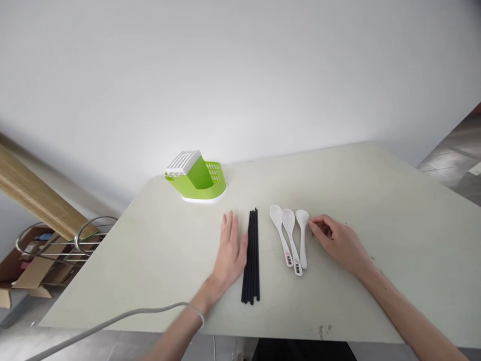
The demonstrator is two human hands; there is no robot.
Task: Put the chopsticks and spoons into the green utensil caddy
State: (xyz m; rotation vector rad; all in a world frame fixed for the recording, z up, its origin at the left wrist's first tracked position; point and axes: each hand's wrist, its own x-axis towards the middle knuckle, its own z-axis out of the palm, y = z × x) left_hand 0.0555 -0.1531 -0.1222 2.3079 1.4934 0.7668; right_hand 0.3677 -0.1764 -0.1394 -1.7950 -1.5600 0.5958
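My left hand (230, 250) lies flat on the pale table (150, 260), fingers together, its edge against a bundle of black chopsticks (252, 255) lined up side by side. To the right lie three white spoons (289, 235) in a row, bowls pointing away from me. My right hand (336, 240) rests on the table with curled fingers, its fingertips touching the rightmost spoon (302, 235) near its bowl. Neither hand grips anything. A green and white cutlery drainer (197, 176) stands at the far side of the table, behind my left hand.
A white wall rises behind the table. A grey cable (112, 318) runs from my left wrist off the near left. On the floor at left sit a metal wire rack (63, 243), cardboard boxes (26, 273) and a leaning wooden board (33, 198).
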